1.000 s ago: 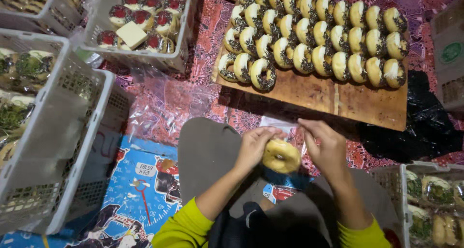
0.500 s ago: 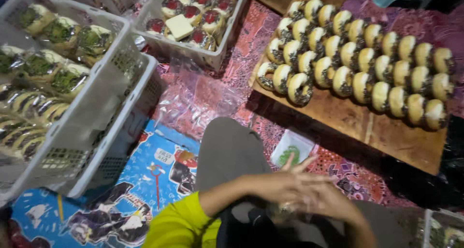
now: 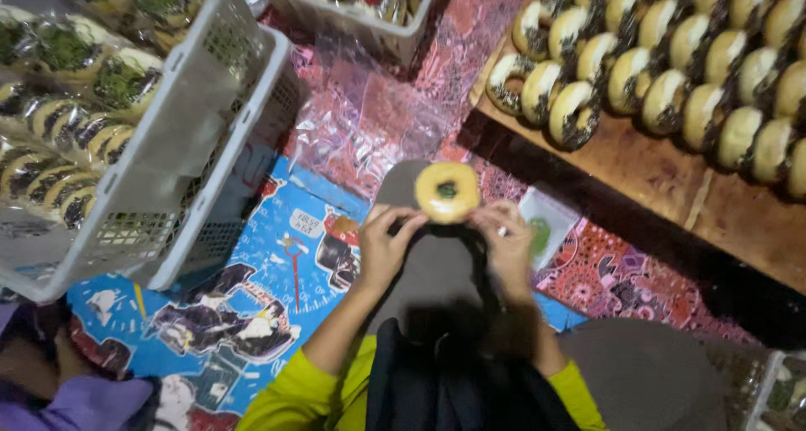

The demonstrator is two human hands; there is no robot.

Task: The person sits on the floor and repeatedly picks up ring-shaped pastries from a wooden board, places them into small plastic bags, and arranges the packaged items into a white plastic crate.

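Both hands hold one ring-shaped doughnut (image 3: 447,192) with a yellowish top and dark centre, raised above the person's grey-clad knee. The left hand (image 3: 382,245) pinches its left edge with thumb and fingers; the right hand (image 3: 506,245) grips the right edge the same way, so each hand is closed on the doughnut. Just right of the right hand lies a small clear packet (image 3: 544,229) on the patterned floor cloth. Farther up, a wooden board (image 3: 655,167) carries rows of doughnuts. To the left stands a white plastic crate (image 3: 189,146) filled with wrapped doughnuts.
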